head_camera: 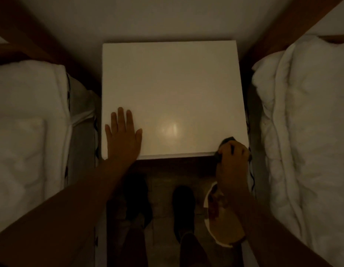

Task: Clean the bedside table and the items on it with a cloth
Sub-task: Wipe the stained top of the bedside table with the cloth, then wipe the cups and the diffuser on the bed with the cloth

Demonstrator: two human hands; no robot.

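1. Your left hand (123, 135) lies flat on the table's near-left corner, fingers straight and spread.
2. Your right hand (232, 154) grips a dark cloth (228, 140) at the near-right edge.
3. The table (173, 83) is square, white and glossy, with a soft glare.
4. Rumpled white bedding (306, 112) flanks it on both sides in the dim room.

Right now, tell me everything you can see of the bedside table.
The bedside table shows a square white top, smooth and glossy by its look, with a soft glare near the front. It stands against the wall, between the left bed and the right bed. The left hand rests flat on its front left part, fingers straight. The right hand grips a dark cloth at the front right corner, over the front edge.
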